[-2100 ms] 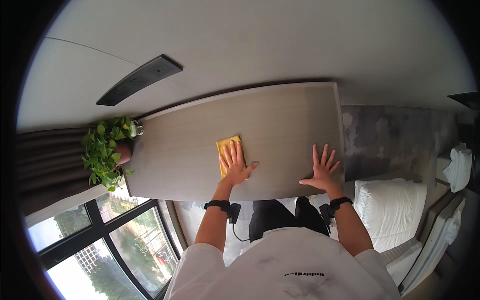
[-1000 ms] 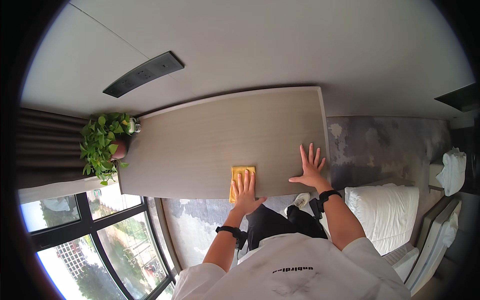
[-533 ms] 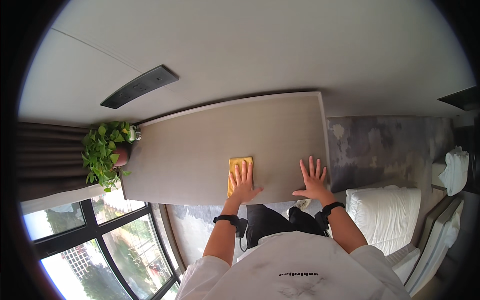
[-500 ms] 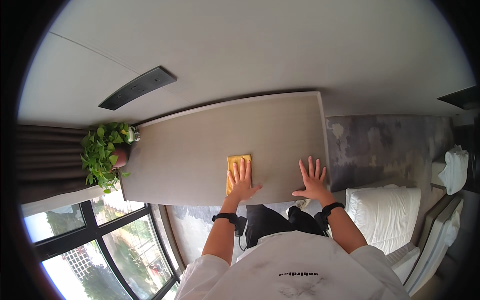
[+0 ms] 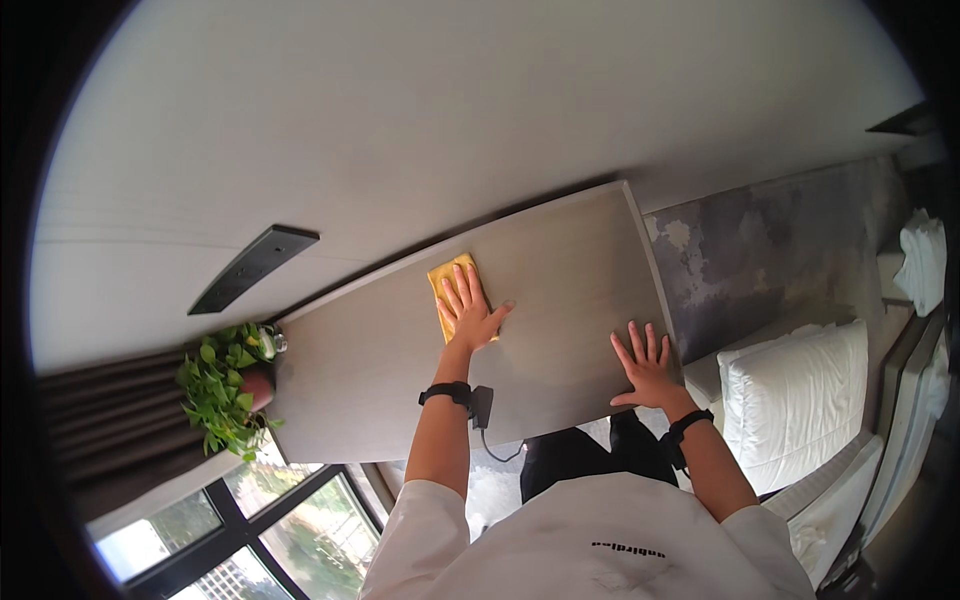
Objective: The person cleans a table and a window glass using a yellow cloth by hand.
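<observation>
My left hand point(image 5: 468, 312) lies flat on a folded yellow cloth point(image 5: 450, 272), pressing it against the tabletop. Its fingers are stretched out and a little apart, not wrapped round the cloth. Under both hands is a grey-brown desk point(image 5: 560, 260) with a raised pale rim along its back and right edges. Near the desk's front right corner my right hand point(image 5: 648, 380) rests palm down, fingers spread, with nothing in it. Each wrist wears a black band, and a cable hangs from the left one.
At the desk's left end stands a leafy green plant point(image 5: 215, 385) in a reddish pot point(image 5: 258, 385). A black socket panel point(image 5: 255, 268) is set in the wall behind. To the right sits a white cushion point(image 5: 795, 400). A window point(image 5: 315, 535) and dark curtain point(image 5: 115, 415) are at the left.
My left hand has pushed the yellow cloth farther from me, toward the wall. My right hand stays near the front right corner. The whole view has tilted.
</observation>
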### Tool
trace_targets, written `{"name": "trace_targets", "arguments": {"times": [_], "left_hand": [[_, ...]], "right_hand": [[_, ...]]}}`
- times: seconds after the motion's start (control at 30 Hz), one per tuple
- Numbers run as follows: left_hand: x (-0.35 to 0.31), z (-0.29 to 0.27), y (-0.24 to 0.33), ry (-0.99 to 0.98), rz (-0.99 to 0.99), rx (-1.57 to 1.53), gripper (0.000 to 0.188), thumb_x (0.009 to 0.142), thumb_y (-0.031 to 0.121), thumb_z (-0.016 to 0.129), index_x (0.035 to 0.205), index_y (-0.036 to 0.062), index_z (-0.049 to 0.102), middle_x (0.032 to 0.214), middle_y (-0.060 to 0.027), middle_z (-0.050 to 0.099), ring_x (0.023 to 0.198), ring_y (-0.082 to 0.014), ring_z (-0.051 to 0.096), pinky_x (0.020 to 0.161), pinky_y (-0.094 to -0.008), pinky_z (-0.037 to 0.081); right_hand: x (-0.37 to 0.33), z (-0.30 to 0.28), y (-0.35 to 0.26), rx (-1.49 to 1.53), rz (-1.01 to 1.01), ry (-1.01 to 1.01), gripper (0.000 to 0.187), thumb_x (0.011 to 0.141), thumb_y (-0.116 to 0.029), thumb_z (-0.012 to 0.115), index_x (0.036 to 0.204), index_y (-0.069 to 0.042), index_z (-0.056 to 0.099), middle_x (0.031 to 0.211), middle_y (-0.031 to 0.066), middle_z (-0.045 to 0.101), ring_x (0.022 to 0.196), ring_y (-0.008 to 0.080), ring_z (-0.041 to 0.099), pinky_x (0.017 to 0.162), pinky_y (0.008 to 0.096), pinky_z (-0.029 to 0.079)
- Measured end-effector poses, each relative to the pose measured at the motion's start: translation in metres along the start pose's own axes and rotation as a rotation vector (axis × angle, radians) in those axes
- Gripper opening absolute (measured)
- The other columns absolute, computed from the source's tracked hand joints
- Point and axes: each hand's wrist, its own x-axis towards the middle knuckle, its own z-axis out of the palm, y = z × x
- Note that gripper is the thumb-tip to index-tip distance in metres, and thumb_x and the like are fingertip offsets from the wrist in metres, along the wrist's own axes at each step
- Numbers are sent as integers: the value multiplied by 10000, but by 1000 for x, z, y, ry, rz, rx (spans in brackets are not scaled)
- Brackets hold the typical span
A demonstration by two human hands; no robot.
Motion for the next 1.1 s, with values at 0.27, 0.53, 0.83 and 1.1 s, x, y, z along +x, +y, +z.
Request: {"name": "trace_targets", "arguments": {"times": [0.27,0.53,0.83,1.1], "left_hand": [[31,-14,5,39,38,-5,1068,793,599,580,1525,131,-41,1586,-125,-123,1432,-383,-173,1092,-592,-114],[-128,76,-25,-110,118,137,1136,764,586,628,1512,53,-40,1578,-179,-95,1428,-427,-141,1091,-618,-87],[-207,124,-22,-30,123,318,1074,819,687,500,1494,-24,61,1563,-235,13,1425,-468,-16,1087,-660,26],[-200,124,-10,-58,48,415,1111,795,767,433,1499,-12,71,1567,-221,17,1432,-446,-22,1096,-647,4]], "right_hand": [[-5,-3,-5,53,-4,153,1284,553,-472,861,1528,-274,50,1582,148,-85,1430,433,-102,1085,681,-7],[-4,-3,-8,77,-40,144,1284,575,-486,845,1531,-251,21,1573,171,-128,1423,443,-131,1084,669,-23],[1,8,-4,50,-67,204,1303,561,-537,833,1530,-257,7,1576,157,-126,1423,426,-154,1085,660,-54],[4,5,-4,43,-32,131,1318,552,-541,838,1529,-268,-5,1577,143,-135,1423,414,-170,1083,662,-65]]}}
